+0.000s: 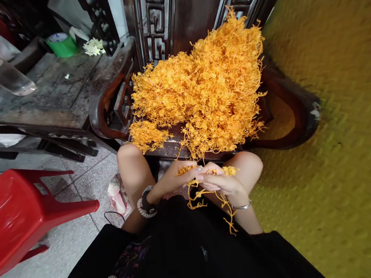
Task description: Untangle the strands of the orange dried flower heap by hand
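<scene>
Just above my lap, my left hand (189,172) and my right hand (219,178) meet, their fingers closed on thin, branching orange strands (196,194). Some strands dangle below the right hand, and small tufts poke out at both sides. What lies between the fingertips is partly hidden. Right in front of my knees, a large heap of the same curly orange strands (213,86) covers most of a dark carved wooden chair (173,148). A smaller orange clump (149,135) lies at the seat's front left.
On a dark wooden side table (55,89) at left are green tape (62,45), pale flowers (93,47) and a clear bottle (6,74). A red plastic stool (13,212) stands at lower left. A yellow textured surface (342,161) fills the right side.
</scene>
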Motion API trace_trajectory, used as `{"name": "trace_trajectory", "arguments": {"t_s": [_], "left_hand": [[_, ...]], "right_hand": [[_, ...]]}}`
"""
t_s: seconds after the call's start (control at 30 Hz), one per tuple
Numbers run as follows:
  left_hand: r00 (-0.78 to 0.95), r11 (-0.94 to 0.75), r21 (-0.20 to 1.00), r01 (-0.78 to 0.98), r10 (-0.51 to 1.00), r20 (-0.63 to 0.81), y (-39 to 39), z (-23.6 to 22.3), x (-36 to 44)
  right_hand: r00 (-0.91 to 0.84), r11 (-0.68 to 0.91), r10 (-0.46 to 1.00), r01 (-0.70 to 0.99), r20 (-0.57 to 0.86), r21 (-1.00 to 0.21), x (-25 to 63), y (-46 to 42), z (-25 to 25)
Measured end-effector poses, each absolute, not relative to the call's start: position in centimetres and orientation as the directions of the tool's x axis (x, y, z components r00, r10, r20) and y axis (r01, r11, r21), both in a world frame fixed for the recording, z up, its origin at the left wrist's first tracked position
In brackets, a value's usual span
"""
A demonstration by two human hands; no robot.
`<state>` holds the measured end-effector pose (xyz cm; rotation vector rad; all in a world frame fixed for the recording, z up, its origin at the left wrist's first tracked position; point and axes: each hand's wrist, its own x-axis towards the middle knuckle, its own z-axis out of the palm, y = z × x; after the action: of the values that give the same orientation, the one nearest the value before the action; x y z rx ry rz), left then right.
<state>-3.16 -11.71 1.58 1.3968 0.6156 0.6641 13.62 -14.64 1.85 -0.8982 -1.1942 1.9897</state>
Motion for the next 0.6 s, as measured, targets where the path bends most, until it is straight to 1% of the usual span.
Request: {"name": "trace_trajectory", "arguments": {"t_s": [0.03, 0.1, 0.2, 0.27, 0.37, 0.47, 0.53, 0.6], "left_hand": [[0.665, 0.092, 0.994, -0.067, 0.746, -0.024, -11.6, 1.7, -3.3], [0.654, 0.224, 0.966, -0.127, 0.752, -0.089, -11.8, 1.6, -3.6], [0.68, 0.474, 0.85, -0.232, 0.703, -0.207, -12.5, 1.4, -3.6], [0.708, 0.585, 0.755, -0.297, 0.665, -0.237, -13.1, 1.3, -3.2], [0.728, 0.648, 0.672, -0.357, 0.644, -0.235, -13.5, 1.5, -2.6], [0.772, 0.7, 0.626, -0.344, 0.59, -0.236, -13.7, 1.7, -2.2], [0.808, 0.726, 0.611, -0.316, 0.544, -0.228, -13.8, 1.7, -2.1], [0.798, 0.709, 0.637, -0.301, 0.554, -0.239, -13.9, 1.6, -2.1]], "right_hand": [[-0.538, -0.343, 0.811, -0.122, -0.228, -0.931, 13.5, -14.6, 2.2], [-0.479, -0.267, 0.853, -0.055, -0.209, -0.962, 13.2, -14.5, 2.9], [-0.432, -0.201, 0.889, -0.068, -0.153, -0.977, 12.6, -15.0, 3.1], [-0.442, -0.202, 0.889, -0.137, -0.123, -0.97, 12.2, -15.5, 2.7], [-0.464, -0.28, 0.88, -0.338, -0.1, -0.899, 11.5, -16.2, 1.9], [-0.49, -0.36, 0.868, -0.518, -0.075, -0.776, 11.0, -16.7, 1.2], [-0.514, -0.384, 0.856, -0.568, -0.051, -0.728, 10.9, -16.9, 1.0], [-0.54, -0.402, 0.841, -0.582, -0.033, -0.707, 10.9, -17.1, 0.8]]}}
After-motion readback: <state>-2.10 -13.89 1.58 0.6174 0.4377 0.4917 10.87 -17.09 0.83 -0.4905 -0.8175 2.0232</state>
